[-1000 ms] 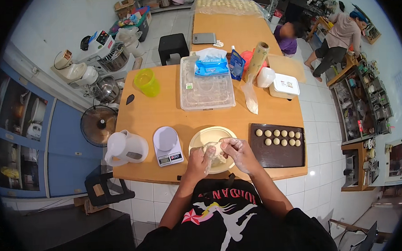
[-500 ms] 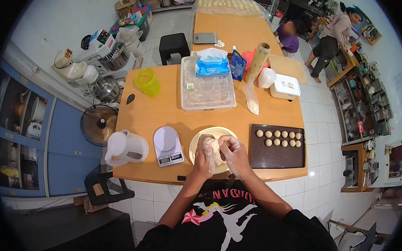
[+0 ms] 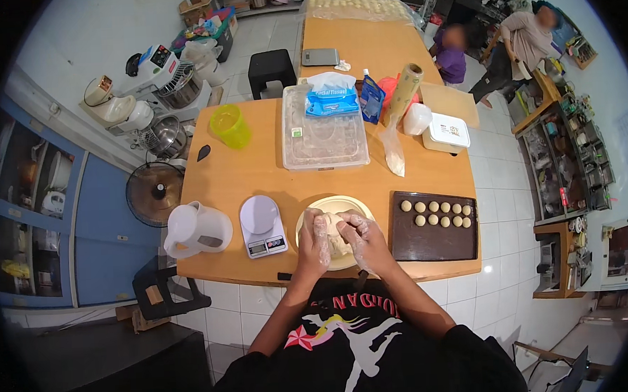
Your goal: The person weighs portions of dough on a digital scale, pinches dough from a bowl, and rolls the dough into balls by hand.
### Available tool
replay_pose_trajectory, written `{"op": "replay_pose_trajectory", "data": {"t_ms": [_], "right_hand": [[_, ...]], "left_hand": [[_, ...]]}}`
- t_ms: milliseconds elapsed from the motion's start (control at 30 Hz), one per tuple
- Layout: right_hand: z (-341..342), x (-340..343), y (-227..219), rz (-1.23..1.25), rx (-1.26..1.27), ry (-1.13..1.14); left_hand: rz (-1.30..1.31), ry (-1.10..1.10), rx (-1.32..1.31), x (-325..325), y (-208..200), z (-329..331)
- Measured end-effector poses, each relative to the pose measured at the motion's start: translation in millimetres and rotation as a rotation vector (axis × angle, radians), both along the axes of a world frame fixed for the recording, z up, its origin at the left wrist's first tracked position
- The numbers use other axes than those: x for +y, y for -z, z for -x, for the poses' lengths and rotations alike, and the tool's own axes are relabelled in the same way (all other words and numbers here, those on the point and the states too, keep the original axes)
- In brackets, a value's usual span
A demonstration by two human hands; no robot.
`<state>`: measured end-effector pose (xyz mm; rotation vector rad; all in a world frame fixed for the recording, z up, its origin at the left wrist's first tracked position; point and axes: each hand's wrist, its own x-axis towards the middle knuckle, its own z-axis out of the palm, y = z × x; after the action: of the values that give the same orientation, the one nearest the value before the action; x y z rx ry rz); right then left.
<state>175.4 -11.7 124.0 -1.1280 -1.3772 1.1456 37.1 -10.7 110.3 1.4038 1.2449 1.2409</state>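
Observation:
Both of my hands are dusted with flour and meet over a cream-coloured bowl point(image 3: 361, 206). Between them is a lump of pale dough point(image 3: 335, 225). My left hand point(image 3: 314, 244) is curled round its left side. From the right, my right hand point(image 3: 364, 241) presses its thumb and fingers into the dough. More dough seems to lie in the bowl below, partly hidden by my hands. To the right, a dark baking tray point(image 3: 434, 246) carries two rows of small round dough balls point(image 3: 443, 207). Left of the bowl stands a white kitchen scale point(image 3: 260, 216).
A white pitcher point(image 3: 198, 230) and a yellow-green cup point(image 3: 229, 126) stand at the left. Farther back are a clear plastic box point(image 3: 325, 142) with a tissue pack point(image 3: 332, 99) on it, a film roll point(image 3: 404, 92) and a white tub point(image 3: 446, 134). Two people are at the far right.
My right hand has turned and moved its fingers in against the dough. At the far right, one person has straightened up and the other has shifted.

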Motion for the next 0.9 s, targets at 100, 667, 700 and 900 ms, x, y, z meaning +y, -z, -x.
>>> {"op": "replay_pose_trajectory", "data": {"t_ms": [100,667,700,900], "right_hand": [[-5,0,13,0.33,0.186,-0.128],[-5,3,10,0.456,0.46,-0.012],[-7,4,8,0.456,0.459,-0.013],[-14,5,14,0.13,0.117,-0.066]], "left_hand": [[-0.002,-0.042,0.041,3,-5,0],[-0.038,-0.037,0.077,1,-11,-1],[-0.01,-0.022,0.029,1,-8,1],[0.109,0.03,-0.093,-1,0,2]]}}
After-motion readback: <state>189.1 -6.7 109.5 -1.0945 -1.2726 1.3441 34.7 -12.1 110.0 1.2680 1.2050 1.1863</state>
